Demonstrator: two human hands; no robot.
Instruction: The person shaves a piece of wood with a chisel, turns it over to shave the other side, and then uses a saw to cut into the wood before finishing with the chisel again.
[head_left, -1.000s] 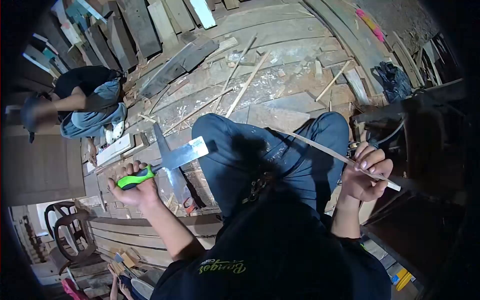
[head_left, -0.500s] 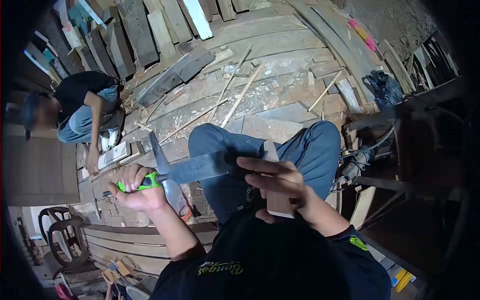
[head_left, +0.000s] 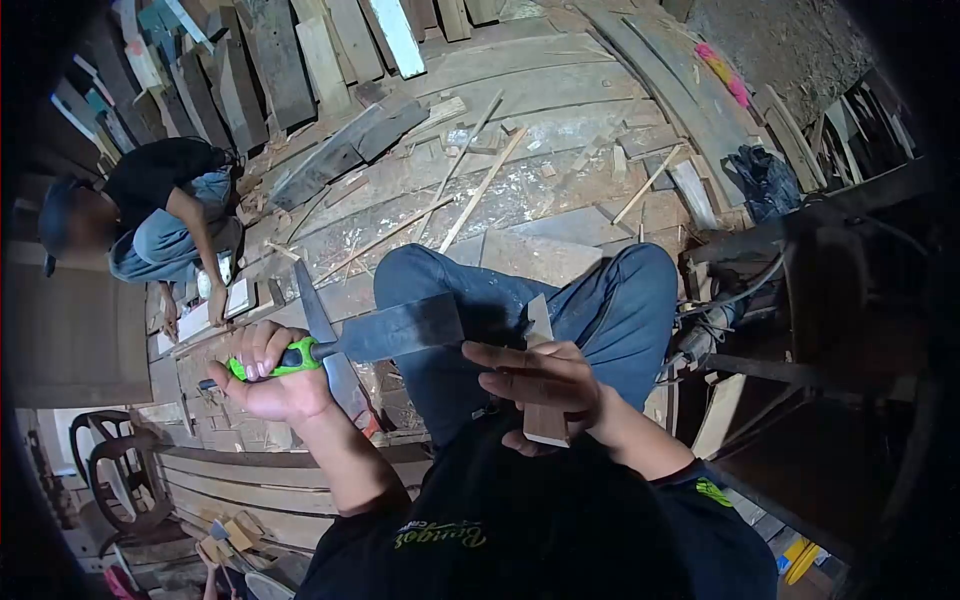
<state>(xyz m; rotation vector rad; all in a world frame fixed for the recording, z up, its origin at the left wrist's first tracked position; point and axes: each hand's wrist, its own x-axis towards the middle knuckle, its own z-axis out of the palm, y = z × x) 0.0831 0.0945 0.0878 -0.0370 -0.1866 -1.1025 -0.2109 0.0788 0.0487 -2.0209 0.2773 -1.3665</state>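
My left hand [head_left: 275,380] is closed around the green and black handle of a flat file [head_left: 405,328], whose wide grey blade points right over my lap. My right hand [head_left: 550,385] holds a small brown wooden piece [head_left: 547,425] with a pale, notched far end. Its thumb is under the piece and its fingers lie across the top. The file's tip is just left of my right fingertips, apart from the wood. Beneath the file, a handsaw [head_left: 313,300] lies on the floor, its red handle partly hidden by my left forearm.
My crossed legs [head_left: 420,290] are below my hands. A co-worker [head_left: 175,210] crouches at the left, hands on a pale board [head_left: 225,308]. Thin sticks [head_left: 485,190] and offcuts litter the floor. Boards [head_left: 270,70] lean at the back. A dark bench [head_left: 830,290] stands at the right.
The file's blade has shifted slightly up and away from the wood, its tip now uncovered. My right hand has moved a little left and tilted the piece. The co-worker's hands have moved on the board.
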